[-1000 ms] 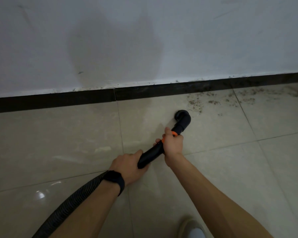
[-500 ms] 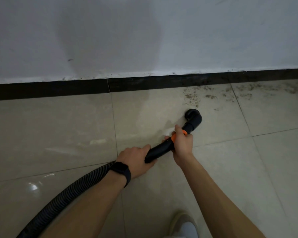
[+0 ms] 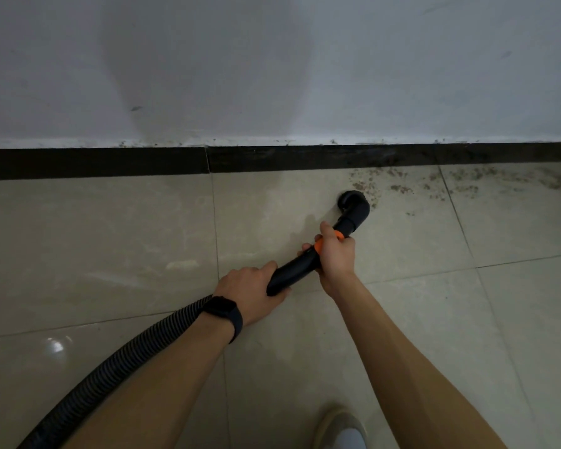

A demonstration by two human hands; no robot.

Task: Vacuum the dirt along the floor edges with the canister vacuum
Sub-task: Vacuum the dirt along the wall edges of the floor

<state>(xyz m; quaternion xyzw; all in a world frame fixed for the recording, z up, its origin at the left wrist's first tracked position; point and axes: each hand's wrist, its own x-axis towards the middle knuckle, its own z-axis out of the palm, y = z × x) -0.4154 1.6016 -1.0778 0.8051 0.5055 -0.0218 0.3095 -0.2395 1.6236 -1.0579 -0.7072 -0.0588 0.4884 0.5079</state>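
Left hand [image 3: 251,291] and right hand [image 3: 334,254] are both gripping the wand [image 3: 300,265], steering its nozzle [image 3: 353,202] toward the dirt [image 3: 399,187] just beyond the right hand.

Nozzle [image 3: 353,202] on floor [image 3: 110,238], dirt [image 3: 402,186] right, baseboard [image 3: 94,163] behind.

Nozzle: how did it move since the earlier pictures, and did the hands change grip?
The nozzle moved right and nearer the baseboard, reaching the dirt. The left hand and right hand still grip the tube as before.
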